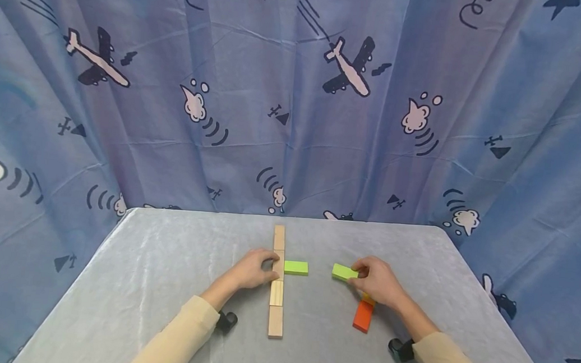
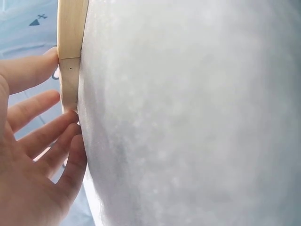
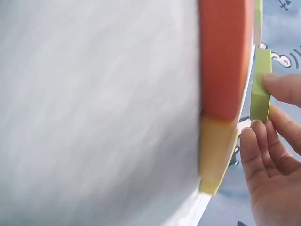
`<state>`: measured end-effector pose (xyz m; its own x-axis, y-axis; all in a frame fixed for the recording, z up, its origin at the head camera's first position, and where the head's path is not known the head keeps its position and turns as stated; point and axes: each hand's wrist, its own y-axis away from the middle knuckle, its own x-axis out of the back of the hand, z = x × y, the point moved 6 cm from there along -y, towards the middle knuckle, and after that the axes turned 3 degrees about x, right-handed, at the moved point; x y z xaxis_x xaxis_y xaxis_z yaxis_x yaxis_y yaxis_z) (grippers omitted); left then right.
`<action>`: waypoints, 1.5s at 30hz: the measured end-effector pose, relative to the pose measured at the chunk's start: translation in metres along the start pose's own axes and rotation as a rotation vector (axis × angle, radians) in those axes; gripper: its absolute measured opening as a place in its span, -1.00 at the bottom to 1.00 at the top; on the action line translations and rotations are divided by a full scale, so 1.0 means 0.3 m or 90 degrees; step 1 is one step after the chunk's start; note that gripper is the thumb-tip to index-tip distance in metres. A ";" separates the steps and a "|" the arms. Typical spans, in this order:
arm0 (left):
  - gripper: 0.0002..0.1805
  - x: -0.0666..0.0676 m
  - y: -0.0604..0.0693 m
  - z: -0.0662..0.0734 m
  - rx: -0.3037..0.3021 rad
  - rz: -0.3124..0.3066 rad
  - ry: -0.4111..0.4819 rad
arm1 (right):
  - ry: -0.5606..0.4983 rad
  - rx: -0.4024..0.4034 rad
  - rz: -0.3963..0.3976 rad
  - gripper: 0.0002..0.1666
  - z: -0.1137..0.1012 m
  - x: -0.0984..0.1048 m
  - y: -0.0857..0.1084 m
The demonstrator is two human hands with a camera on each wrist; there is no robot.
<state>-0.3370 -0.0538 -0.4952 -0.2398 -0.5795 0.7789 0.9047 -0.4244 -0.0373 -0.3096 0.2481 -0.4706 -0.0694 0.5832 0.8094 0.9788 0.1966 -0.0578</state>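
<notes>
Several plain wooden blocks [image 1: 276, 294] lie end to end in a straight row running away from me. My left hand [image 1: 250, 267] is at the row's left side, thumb and fingertips touching one wooden block [image 2: 70, 77], fingers fairly straight. A light green block [image 1: 296, 268] extends right from that row, its end against it. To the right, my right hand [image 1: 377, 280] pinches another light green block [image 1: 343, 272] between thumb and fingers, apart from the first. Near this hand lie a red block [image 1: 362, 317] and a yellow-orange block [image 1: 369, 299], partly hidden by the hand.
A grey-white cloth covers the table [image 1: 162, 285]. Behind it hangs a blue curtain [image 1: 295, 120] printed with planes and clouds. Dark straps with small cameras sit on both wrists, close to the tabletop.
</notes>
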 end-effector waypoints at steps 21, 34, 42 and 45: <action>-0.51 0.002 0.000 0.004 0.011 -0.007 -0.010 | -0.026 -0.043 -0.005 -0.63 -0.094 -0.124 -0.082; -0.50 -0.001 0.001 0.006 0.022 -0.008 -0.010 | -0.019 -0.029 -0.028 -0.61 -0.103 -0.149 -0.090; -0.52 0.003 0.003 0.010 0.012 -0.001 0.002 | -0.013 -0.028 -0.033 -0.61 -0.097 -0.142 -0.085; -0.51 0.004 0.004 0.011 0.011 -0.003 0.002 | -0.020 -0.022 -0.030 -0.59 -0.093 -0.124 -0.079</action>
<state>-0.3350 -0.0526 -0.4921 -0.2445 -0.5799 0.7771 0.9099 -0.4142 -0.0228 -0.3248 0.1997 -0.4831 -0.1216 0.5983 0.7920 0.9803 0.1975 0.0013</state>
